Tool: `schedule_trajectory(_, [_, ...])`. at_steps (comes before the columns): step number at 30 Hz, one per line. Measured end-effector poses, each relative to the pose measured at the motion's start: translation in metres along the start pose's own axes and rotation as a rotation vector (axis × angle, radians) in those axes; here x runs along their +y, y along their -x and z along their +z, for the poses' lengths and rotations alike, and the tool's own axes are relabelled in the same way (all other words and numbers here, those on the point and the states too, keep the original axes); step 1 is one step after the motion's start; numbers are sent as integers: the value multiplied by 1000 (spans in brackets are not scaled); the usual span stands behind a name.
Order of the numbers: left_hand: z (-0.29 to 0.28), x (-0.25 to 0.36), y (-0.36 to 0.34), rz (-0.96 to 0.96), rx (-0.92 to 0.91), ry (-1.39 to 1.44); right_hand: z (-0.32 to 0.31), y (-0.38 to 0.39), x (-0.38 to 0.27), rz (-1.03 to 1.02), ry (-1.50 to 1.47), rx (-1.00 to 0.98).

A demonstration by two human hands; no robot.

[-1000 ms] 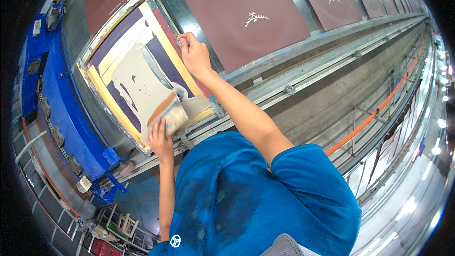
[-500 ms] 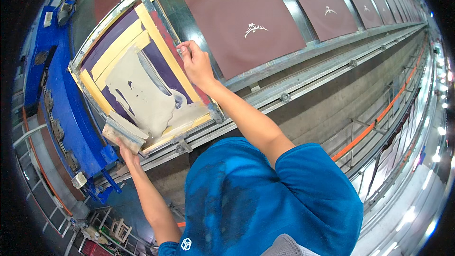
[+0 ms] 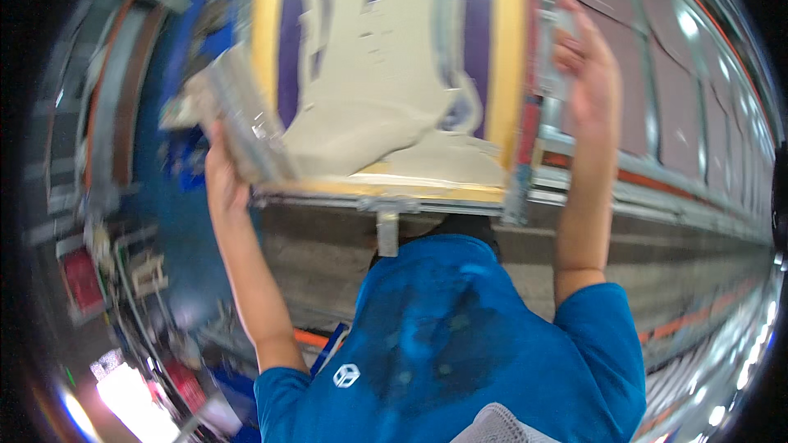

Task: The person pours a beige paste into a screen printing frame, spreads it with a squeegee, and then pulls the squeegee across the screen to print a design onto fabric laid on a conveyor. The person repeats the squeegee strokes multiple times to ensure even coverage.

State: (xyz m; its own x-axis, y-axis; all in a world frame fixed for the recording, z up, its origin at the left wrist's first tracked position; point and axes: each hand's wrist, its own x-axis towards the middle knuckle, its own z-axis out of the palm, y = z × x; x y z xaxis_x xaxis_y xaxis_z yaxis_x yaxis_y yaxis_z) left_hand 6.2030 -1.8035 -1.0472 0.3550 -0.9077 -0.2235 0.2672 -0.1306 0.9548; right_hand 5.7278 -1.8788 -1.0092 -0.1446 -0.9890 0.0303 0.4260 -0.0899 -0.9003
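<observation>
A screen-printing frame (image 3: 510, 82) with yellow-taped borders and purple mesh fills the upper middle. Pale grey-beige ink (image 3: 369, 90) covers most of the mesh and pools thickly toward its near edge. My left hand (image 3: 226, 172) is closed around the lower end of a wide, ink-smeared squeegee (image 3: 242, 111), tilted at the frame's near left corner. On the other side, my right hand (image 3: 587, 61) has its fingers curled at the frame's right edge. Motion blur hides their exact contact.
Brown panels (image 3: 673, 66) lie in a row at the right. A metal rail (image 3: 657, 197) runs along the table's near side. Blue machinery (image 3: 217, 33) stands left of the frame. A red container (image 3: 82, 279) and a bright screen (image 3: 135, 398) are at lower left.
My view has turned, so the frame now appears straight, larger and nearer. The squeegee stays in my left hand and my right hand stays at the frame's right edge. Ink covers more mesh.
</observation>
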Motion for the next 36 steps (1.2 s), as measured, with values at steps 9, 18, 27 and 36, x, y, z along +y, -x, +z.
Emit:
schedule_trajectory(9, [-57,-13,73,28,141,-33,10,88,29,64,-30,-27])
schedule_trajectory(18, [-156,-73,144,28,524,-20,86,87,108,163,29,-178])
schedule_trajectory(27, [-289,-96,274,68,982,-152,293,123,281,301,23,-628])
schedule_trajectory(36, [-308,-252,403,22,1371,259,372,222,387,219,280,-1102])
